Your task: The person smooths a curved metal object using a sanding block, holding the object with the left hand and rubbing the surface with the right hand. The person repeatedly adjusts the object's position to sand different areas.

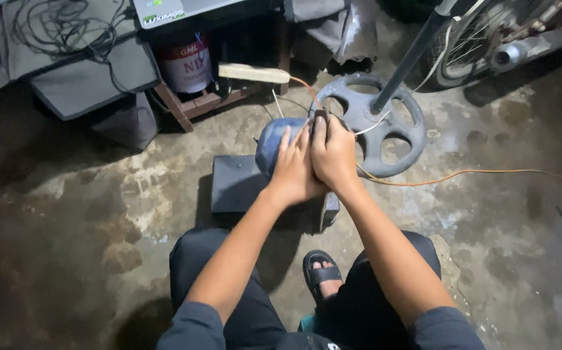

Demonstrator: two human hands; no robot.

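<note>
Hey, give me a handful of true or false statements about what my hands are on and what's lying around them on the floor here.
1. Both hands rest on a blue rounded motor. True: the left hand and right hand lie side by side on it.
2. The motor sits on a wooden table. False: it sits on a dark block on the concrete floor.
3. An orange wire trails off to the right. True.
4. The round grey stand base is solid. False: it has cut-out holes.
5. Both feet are bare. False: a black sandal shows.
</note>
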